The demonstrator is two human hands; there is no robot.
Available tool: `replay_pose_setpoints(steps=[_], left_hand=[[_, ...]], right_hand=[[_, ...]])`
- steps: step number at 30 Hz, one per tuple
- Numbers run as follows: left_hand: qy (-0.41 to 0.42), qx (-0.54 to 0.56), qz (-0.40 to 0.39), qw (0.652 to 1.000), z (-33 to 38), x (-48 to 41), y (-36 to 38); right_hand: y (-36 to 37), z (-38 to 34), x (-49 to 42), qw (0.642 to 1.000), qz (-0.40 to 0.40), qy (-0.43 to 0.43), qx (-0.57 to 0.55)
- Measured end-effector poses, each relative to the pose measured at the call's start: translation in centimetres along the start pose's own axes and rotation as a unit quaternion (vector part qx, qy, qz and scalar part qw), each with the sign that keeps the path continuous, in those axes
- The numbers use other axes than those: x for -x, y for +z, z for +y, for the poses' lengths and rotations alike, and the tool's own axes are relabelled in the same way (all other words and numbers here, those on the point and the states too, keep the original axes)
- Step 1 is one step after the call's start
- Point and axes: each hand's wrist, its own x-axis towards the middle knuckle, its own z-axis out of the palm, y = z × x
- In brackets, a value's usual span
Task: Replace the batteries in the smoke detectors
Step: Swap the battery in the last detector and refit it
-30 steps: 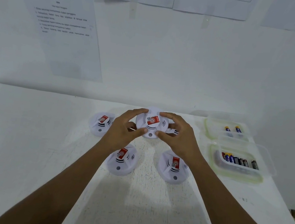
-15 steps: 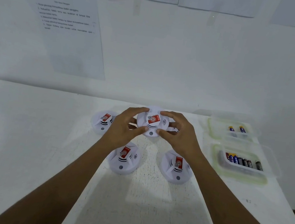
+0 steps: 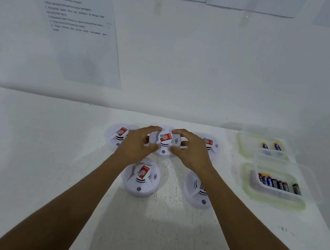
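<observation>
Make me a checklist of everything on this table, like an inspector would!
Surface: white table, scuffed paint.
Job's things: middle detector held; far-left detector, far-right detector, near-left detector, near-right detector lying; far tub, two batteries; near tub, row of batteries.
Clutter: nothing seen.
Grips: left grip and right grip both hold middle detector.
Cables: nothing seen.
Surroundings: white wall, taped papers.
</observation>
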Motion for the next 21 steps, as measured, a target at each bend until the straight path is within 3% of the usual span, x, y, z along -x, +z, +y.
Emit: replay_pose_setpoints(steps=[5, 14, 17, 21], left_hand=[[-0.033, -0.078, -0.027, 0.996, -0.6, -1.2, 0.5], [-0.046, -0.094, -0.004, 0.995, 0.4, -2.2, 1.2], [0.007, -0.111, 0.004, 0.994, 1.1, -2.5, 2.2], [0.068, -0.122, -0.049, 0.989, 3.4, -3.4, 4.6]], right_hand=[[1.3, 0.8, -1.4, 0.998, -0.017, 0.033, 0.050], [1.1, 0.5, -1.7, 0.994, 0.028, -0.010, 0.108], [-1.5, 0.9, -1.3, 0.990, 0.096, -0.034, 0.100], [-6.1, 3.3, -0.8, 0.981, 0.147, 0.029, 0.125]])
